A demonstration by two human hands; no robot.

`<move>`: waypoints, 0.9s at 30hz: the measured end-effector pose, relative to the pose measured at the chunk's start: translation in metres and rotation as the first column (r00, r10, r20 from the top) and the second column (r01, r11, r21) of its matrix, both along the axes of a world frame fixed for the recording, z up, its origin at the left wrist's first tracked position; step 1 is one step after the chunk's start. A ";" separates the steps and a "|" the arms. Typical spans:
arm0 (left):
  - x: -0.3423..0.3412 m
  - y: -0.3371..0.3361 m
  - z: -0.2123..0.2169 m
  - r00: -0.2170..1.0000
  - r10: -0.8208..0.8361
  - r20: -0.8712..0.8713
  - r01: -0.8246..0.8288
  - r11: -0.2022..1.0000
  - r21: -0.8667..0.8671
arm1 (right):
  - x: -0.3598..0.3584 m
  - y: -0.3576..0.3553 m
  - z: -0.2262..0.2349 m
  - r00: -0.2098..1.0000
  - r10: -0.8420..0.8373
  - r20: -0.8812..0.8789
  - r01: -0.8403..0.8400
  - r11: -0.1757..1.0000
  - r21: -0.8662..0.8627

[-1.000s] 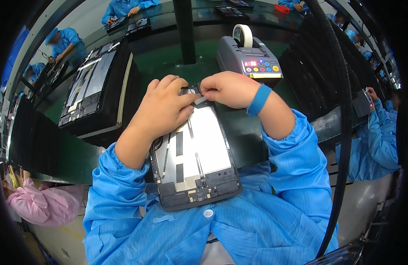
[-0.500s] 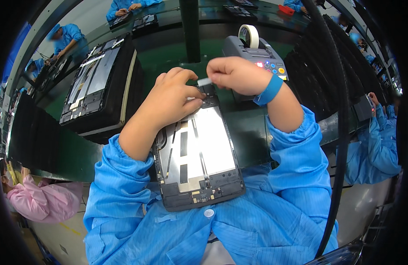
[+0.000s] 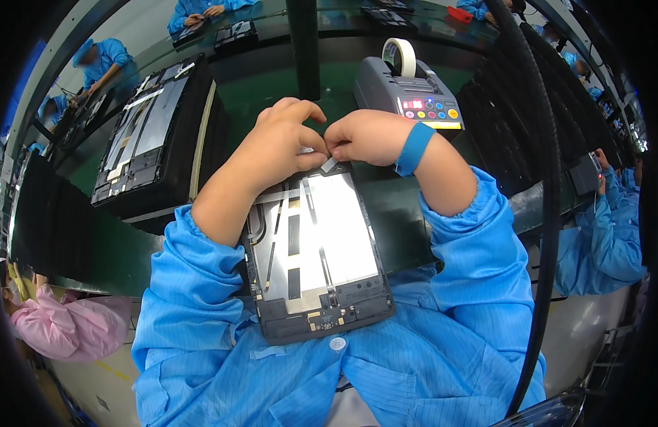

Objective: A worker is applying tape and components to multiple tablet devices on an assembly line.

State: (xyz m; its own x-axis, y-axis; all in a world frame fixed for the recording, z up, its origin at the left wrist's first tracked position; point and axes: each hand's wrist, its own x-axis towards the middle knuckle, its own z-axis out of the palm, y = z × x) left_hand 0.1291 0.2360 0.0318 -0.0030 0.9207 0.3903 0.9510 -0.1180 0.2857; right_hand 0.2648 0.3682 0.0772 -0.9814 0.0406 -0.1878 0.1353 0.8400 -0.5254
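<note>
An opened tablet housing (image 3: 314, 256) is propped at the near edge of the green bench (image 3: 80, 242), its lower end resting against the blue smock. At its far edge a small pale strip of tape (image 3: 327, 165) is pinched between the fingertips of both hands. The left hand (image 3: 282, 139) is curled over the housing's top left corner; the right hand (image 3: 368, 136), banded by a blue wrist strap (image 3: 414, 148), is pressed close against it. Just beyond them a grey tape dispenser (image 3: 407, 92) is set, and a black tray of housings (image 3: 154, 135) is stacked toward the bench's left edge.
</note>
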 end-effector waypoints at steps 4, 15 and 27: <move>0.001 0.000 0.000 0.999 0.012 0.049 -0.011 1.000 -0.013 | 0.001 -0.003 0.004 1.000 0.022 -0.005 -0.022 1.000 0.021; 0.013 -0.018 0.004 0.986 -0.102 -0.131 0.109 0.993 0.047 | -0.008 -0.005 0.006 0.993 -0.082 0.089 0.069 0.987 0.145; 0.043 -0.052 0.011 0.909 0.064 -0.411 -0.041 0.997 0.064 | 0.004 0.006 -0.061 0.789 -0.566 0.240 0.490 0.343 -0.802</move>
State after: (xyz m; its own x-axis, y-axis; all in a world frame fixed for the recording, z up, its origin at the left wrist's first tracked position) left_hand 0.1721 0.1842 0.0431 0.1206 0.9017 0.4152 0.9880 -0.0683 -0.1386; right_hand 0.2692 0.3744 0.0162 -0.8238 0.4289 -0.3707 0.3229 -0.1826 -0.9287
